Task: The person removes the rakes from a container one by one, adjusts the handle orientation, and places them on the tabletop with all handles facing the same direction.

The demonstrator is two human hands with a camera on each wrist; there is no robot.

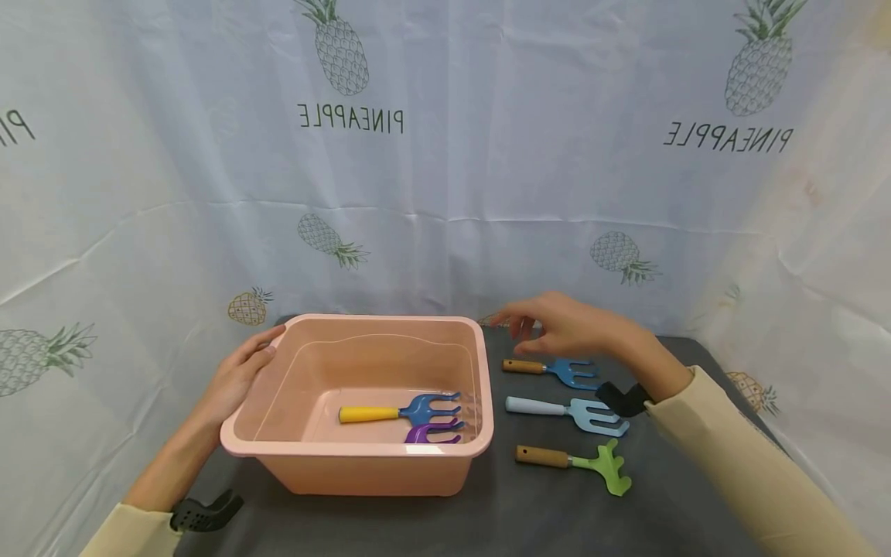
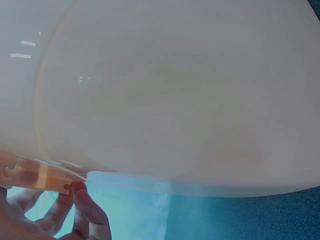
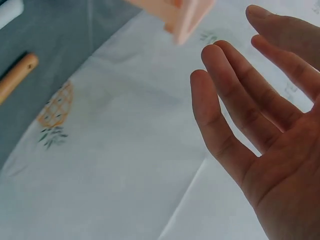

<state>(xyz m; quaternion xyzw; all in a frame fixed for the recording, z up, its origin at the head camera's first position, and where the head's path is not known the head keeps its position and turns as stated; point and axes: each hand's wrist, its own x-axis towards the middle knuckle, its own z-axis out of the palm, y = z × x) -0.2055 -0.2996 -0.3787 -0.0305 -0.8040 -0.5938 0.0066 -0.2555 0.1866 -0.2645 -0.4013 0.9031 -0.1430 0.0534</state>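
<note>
A peach plastic basin [image 1: 355,449] stands on the dark table, and my left hand [image 1: 233,383] grips its left rim. In the left wrist view, fingertips [image 2: 82,197] are right at the rim. Inside the basin lie a blue hand fork with a yellow handle [image 1: 369,415] and a purple fork head [image 1: 421,433], its handle hidden by the front wall. My right hand [image 1: 557,321] is raised right of the basin with fingers apart, holding nothing. Nearest below it is a blue hand fork with a wooden handle [image 1: 524,367].
Right of the basin, a pale blue hand fork [image 1: 536,406] and a green rake with a wooden handle [image 1: 543,456] lie in a column with the blue fork. A white pineapple-print curtain [image 1: 445,170] hangs behind the dark table [image 1: 529,518] and along its sides.
</note>
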